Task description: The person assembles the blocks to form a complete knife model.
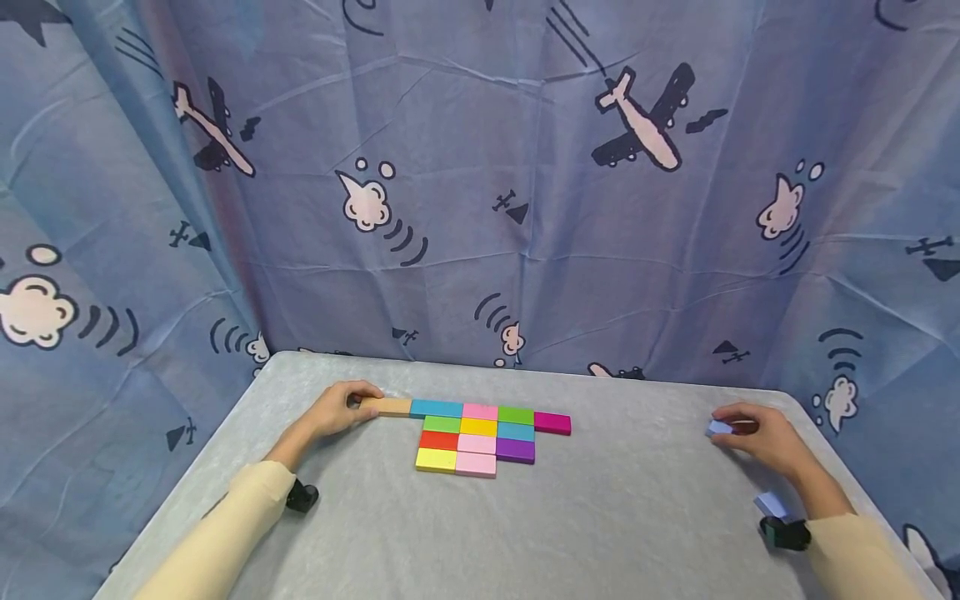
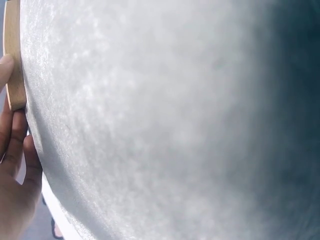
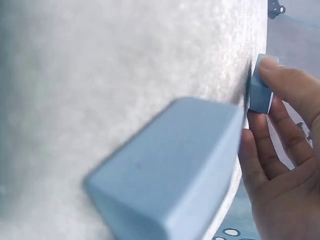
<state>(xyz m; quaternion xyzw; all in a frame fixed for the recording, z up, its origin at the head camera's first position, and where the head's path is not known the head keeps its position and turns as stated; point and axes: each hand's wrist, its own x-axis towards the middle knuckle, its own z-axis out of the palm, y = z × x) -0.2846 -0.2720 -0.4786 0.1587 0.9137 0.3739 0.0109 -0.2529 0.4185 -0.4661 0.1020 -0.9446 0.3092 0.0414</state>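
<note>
My left hand (image 1: 335,408) pinches the left end of a natural wood block (image 1: 394,407), its thumb on the near side. That block lies flat, end to end with a blue block (image 1: 437,408) in the far row of a flat layout of colored blocks. At the table's right side, my right hand (image 1: 771,439) pinches a small light blue block (image 1: 717,427) between thumb and fingers. The right wrist view shows this held block (image 3: 260,95) close at the table surface. A second light blue block (image 1: 770,504) lies nearer, beside the right wrist.
Below the far row, pink (image 1: 476,465), yellow (image 1: 436,460), red and purple (image 1: 515,451) blocks sit edge to edge. A magenta block (image 1: 552,423) ends the far row on the right. A patterned curtain (image 1: 465,208) hangs behind the grey table (image 1: 615,517).
</note>
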